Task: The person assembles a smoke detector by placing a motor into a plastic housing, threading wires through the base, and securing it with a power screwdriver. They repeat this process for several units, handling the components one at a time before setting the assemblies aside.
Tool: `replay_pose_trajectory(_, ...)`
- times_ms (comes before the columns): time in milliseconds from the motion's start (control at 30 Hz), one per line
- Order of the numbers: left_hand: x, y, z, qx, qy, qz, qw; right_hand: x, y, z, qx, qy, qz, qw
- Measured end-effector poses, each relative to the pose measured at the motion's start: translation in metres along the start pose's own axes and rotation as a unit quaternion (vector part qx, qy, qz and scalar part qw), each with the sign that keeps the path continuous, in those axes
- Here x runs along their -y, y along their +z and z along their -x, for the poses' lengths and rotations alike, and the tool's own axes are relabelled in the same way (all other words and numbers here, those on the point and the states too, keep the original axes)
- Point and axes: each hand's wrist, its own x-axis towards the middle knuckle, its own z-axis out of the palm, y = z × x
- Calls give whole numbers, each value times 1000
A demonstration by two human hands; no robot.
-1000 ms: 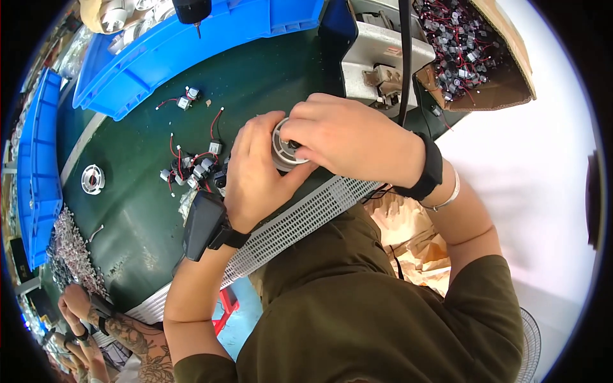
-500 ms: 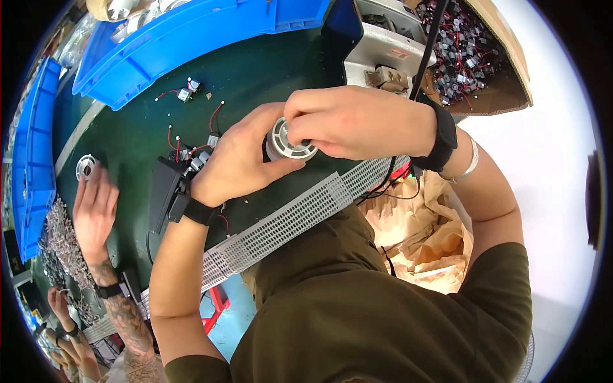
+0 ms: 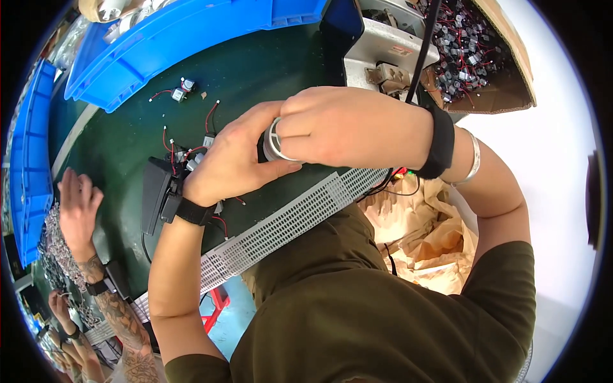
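My left hand is wrapped round a white round plastic housing with a slotted rim, held just above the green table. Over the housing's open face lies my right hand, its fingers curled down and pressed together. The fingertips are hidden, so what they pinch, if anything, does not show. Beside my left hand, partly behind it, is a loose group of small motors with red wires. Another small motor lies farther off on the table.
Blue crates line the far and left sides. A metal fixture stands beyond my right hand, beside a cardboard box of many small motors. A perforated strip edges the table. At left is a co-worker's hand.
My right fingers have sunk over the housing's face and now cover most of it. The co-worker's hand has shifted left, and the white ring by it no longer shows.
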Motion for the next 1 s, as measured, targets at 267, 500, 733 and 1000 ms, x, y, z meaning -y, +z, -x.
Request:
replay_pose_trajectory(267,0,4,2,-33,-26,5,999,-4,7,-5,-5,-53,36,998)
replay_pose_trajectory(500,1,14,16,-118,8,39,992,9,-32,-5,-432,167,-187,866)
replay_pose_trajectory(733,-5,9,9,-212,45,-109,970,-12,-62,-73,-651,260,-230,675)
replay_pose_trajectory(1000,-11,25,-9,-251,-26,-53,966,-55,-79,-92,-529,102,-463,704)
